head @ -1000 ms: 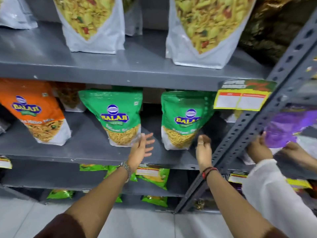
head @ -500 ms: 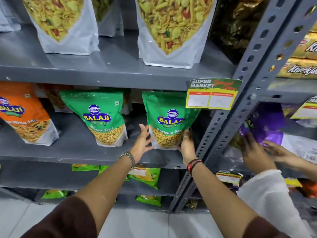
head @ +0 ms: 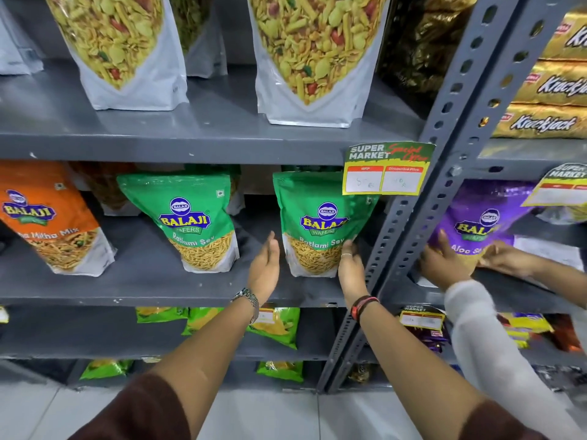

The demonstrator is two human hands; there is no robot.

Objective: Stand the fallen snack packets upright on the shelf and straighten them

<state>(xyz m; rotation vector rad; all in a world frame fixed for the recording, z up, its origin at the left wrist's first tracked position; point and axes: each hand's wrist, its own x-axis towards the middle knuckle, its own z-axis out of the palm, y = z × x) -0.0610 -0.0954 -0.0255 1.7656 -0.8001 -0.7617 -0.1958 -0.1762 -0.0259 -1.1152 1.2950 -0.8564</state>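
Observation:
Two green Balaji Ratlami Sev packets stand upright on the middle grey shelf (head: 143,290). The right green packet (head: 317,223) is between my hands. My left hand (head: 265,265) is flat and open just beside its left edge, a small gap showing. My right hand (head: 351,268) presses its fingers on the packet's lower right edge. The left green packet (head: 193,223) stands alone, leaning slightly. An orange Balaji packet (head: 47,223) leans at the far left.
A yellow price tag (head: 386,171) hangs over the right packet's top corner. A perforated grey post (head: 422,198) rises right of my right hand. Beyond it, another person's hands (head: 444,265) handle a purple packet (head: 476,214). Large white mix packets (head: 305,58) stand on the shelf above.
My hands rose from the shelf edge to the sides of the right green packet. My left hand has since come slightly off its left edge. The view shifted right.

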